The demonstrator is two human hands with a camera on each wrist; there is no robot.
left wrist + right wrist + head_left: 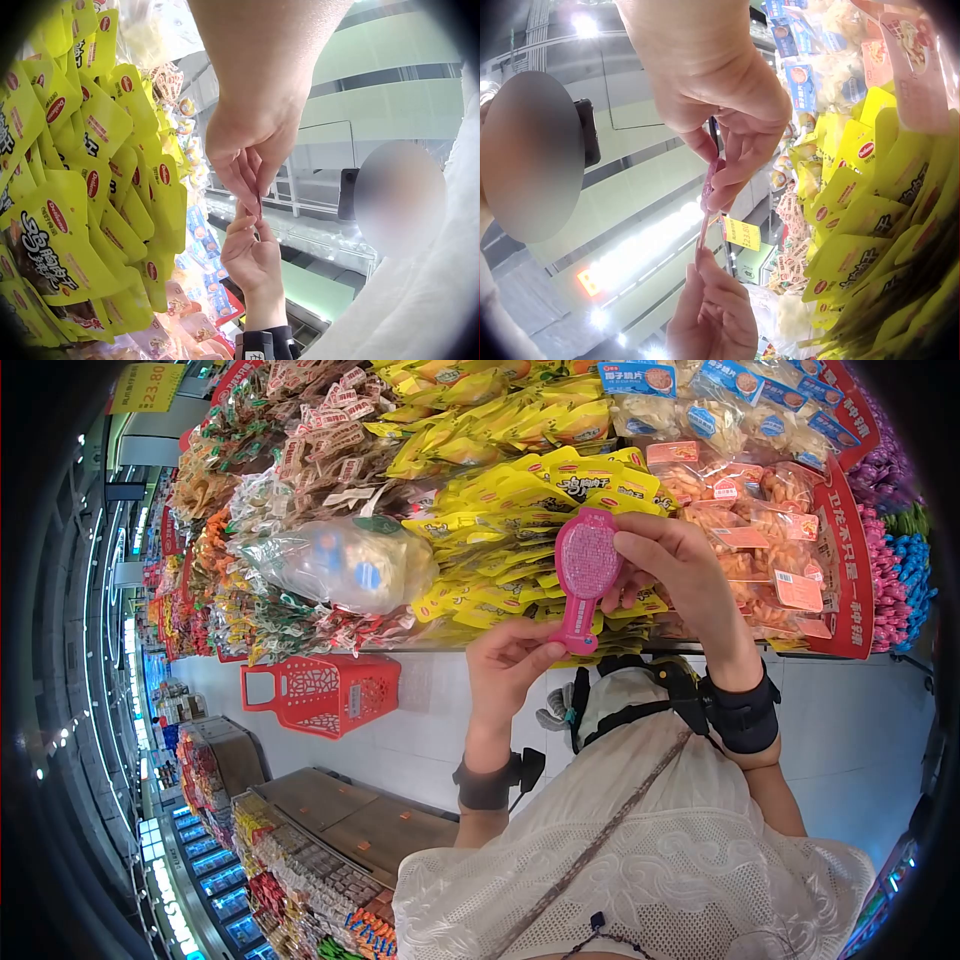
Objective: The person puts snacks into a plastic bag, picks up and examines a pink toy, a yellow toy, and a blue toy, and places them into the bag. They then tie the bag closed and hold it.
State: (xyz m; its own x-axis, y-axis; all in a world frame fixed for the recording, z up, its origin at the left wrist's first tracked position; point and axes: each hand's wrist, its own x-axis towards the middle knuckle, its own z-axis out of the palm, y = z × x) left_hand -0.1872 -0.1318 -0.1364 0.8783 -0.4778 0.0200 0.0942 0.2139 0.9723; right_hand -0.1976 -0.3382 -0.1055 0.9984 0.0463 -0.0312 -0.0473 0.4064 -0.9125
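Note:
A pink paddle-shaped packet [588, 560] with a clear, rounded window is held up between both hands in the head view. The left hand [508, 668] pinches its narrow lower end between thumb and fingers. At the wide end, the right hand [672, 565] grips the right edge, thumb in front. Seen edge-on in the right wrist view, the packet [706, 196] is thin, with the right hand [724, 112] above and the left hand [711, 311] below. In the left wrist view the fingers of the left hand [259, 127] meet the other hand's at the packet.
Yellow snack packets [500, 500] fill the display behind the hands. A clear bag of pale food [350, 565] lies at left, and orange-labelled packs [745, 530] at right. A red basket [335, 692] stands on the floor, near brown cabinets [330, 810].

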